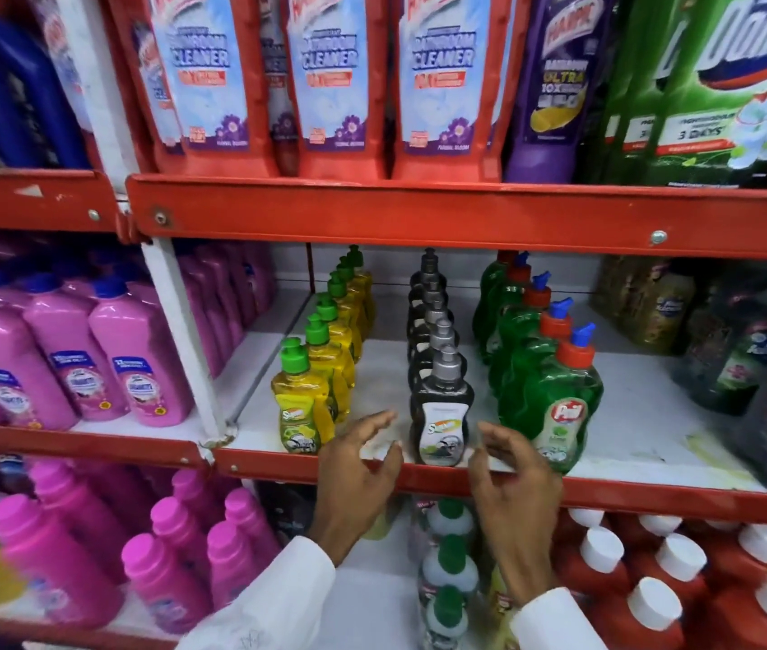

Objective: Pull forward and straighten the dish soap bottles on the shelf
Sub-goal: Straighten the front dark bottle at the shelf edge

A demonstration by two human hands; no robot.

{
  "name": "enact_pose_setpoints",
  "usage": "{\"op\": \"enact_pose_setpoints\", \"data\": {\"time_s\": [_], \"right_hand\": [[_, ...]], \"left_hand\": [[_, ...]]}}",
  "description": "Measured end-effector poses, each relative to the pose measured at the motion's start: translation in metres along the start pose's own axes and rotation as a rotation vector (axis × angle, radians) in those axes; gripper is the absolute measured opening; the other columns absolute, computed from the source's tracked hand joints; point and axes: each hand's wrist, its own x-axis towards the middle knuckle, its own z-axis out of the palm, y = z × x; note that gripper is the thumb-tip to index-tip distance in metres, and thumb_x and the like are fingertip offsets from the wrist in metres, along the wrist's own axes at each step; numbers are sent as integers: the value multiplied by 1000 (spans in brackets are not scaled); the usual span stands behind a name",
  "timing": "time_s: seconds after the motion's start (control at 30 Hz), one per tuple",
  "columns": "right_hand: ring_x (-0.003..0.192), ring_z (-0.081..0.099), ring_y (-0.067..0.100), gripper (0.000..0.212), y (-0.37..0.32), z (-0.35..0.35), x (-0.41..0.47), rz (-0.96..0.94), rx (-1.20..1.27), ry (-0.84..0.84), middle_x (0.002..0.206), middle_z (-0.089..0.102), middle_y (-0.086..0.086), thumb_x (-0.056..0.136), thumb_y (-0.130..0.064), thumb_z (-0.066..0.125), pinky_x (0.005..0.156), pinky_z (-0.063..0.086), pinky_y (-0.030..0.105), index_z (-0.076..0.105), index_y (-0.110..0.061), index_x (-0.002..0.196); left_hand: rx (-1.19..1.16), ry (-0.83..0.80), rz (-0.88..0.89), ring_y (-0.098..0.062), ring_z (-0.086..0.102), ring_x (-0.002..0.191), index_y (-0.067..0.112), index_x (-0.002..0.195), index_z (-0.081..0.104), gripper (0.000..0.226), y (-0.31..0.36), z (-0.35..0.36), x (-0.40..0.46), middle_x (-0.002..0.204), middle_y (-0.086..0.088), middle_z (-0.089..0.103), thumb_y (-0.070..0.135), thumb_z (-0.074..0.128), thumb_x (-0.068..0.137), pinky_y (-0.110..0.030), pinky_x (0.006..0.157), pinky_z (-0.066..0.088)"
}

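Note:
Three rows of dish soap bottles stand on the middle shelf (pixel 372 396), each running front to back. The yellow row with green caps (pixel 299 405) is on the left, the black row with grey caps (pixel 440 415) is in the middle, and the green row with red and blue caps (pixel 555 401) is on the right. My left hand (pixel 358 471) hovers open just left of the front black bottle, at the shelf's red front edge. My right hand (pixel 512 480) is open just right of it, in front of the front green bottle. Neither hand touches a bottle.
Pink bottles (pixel 104 363) fill the bay to the left behind a white upright post (pixel 184 340). Dark bottles (pixel 738 358) stand on the right. Large cleaner bottles (pixel 330 82) sit on the shelf above. Below are pink (pixel 67 555), green-capped (pixel 449 565) and red white-capped bottles (pixel 653 593).

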Motion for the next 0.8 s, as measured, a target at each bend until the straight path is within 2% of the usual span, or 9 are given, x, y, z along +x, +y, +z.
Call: {"op": "enact_pose_setpoints", "data": {"time_s": [0.07, 0.13, 0.2, 0.27, 0.33, 0.43, 0.53, 0.63, 0.8], "right_hand": [[90, 67, 10, 20, -16, 6, -17, -121, 8, 82, 94, 73, -3, 84, -3, 68, 88, 50, 18, 72, -21, 93], [94, 63, -2, 22, -30, 23, -27, -197, 56, -2, 93, 71, -6, 82, -2, 65, 85, 42, 5, 72, -20, 90], [98, 60, -7, 26, -38, 47, -33, -206, 78, -159, 98, 71, -8, 83, -1, 65, 86, 42, 5, 72, -22, 97], [98, 64, -2, 30, -44, 73, -32, -183, 75, -295, 107, 72, -7, 86, -7, 66, 89, 49, 15, 69, -25, 110], [101, 68, 6, 37, -50, 92, -27, -161, 48, -402, 116, 72, -5, 88, -15, 66, 94, 53, 24, 63, -26, 123], [107, 69, 12, 45, -59, 111, -16, -181, -19, -531, 122, 73, -4, 86, -20, 68, 97, 53, 25, 59, -24, 131], [103, 72, 13, 41, -62, 119, -6, -151, -61, -595, 115, 76, -3, 86, -22, 70, 94, 55, 28, 65, -24, 126], [100, 73, 9, 37, -60, 122, -3, -133, -73, -615, 112, 78, -5, 85, -25, 71, 93, 57, 32, 67, -24, 122], [97, 73, 2, 34, -55, 122, -1, -112, -69, -602, 109, 78, -8, 85, -22, 72, 91, 57, 27, 68, -25, 119]], "left_hand": [[-11, 201, 88, -4, 67, 102, 26, 99, 74, 21, 2, -23, -11, 103, 11, 74, 24, 63, 82, -22, 92, 51], [-37, 380, 98, -8, 67, 95, 30, 93, 70, 17, -5, -48, -15, 96, 6, 73, 25, 61, 80, -27, 86, 52], [-47, 470, 31, -15, 67, 93, 28, 98, 64, 20, -22, -68, -7, 97, 1, 70, 28, 62, 78, -33, 85, 52], [-42, 415, -70, -14, 66, 99, 24, 109, 60, 38, -39, -84, 5, 107, -1, 69, 37, 63, 74, -33, 88, 53], [-16, 263, -141, -11, 66, 104, 19, 123, 56, 59, -55, -94, 17, 118, -1, 68, 43, 66, 70, -22, 91, 52], [39, 70, -183, -9, 67, 104, 11, 141, 45, 82, -77, -102, 28, 121, -1, 68, 31, 79, 69, -4, 87, 46], [63, 1, -144, 6, 69, 96, 13, 134, 55, 68, -82, -102, 31, 111, 6, 73, 8, 83, 73, -15, 89, 54], [83, -8, -63, 6, 70, 90, 21, 116, 69, 46, -85, -103, 31, 94, 30, 74, 5, 81, 75, -30, 88, 59], [29, -36, -37, 3, 71, 95, 34, 111, 68, 42, -85, -102, 31, 103, 19, 75, 14, 82, 77, -22, 89, 56]]}}
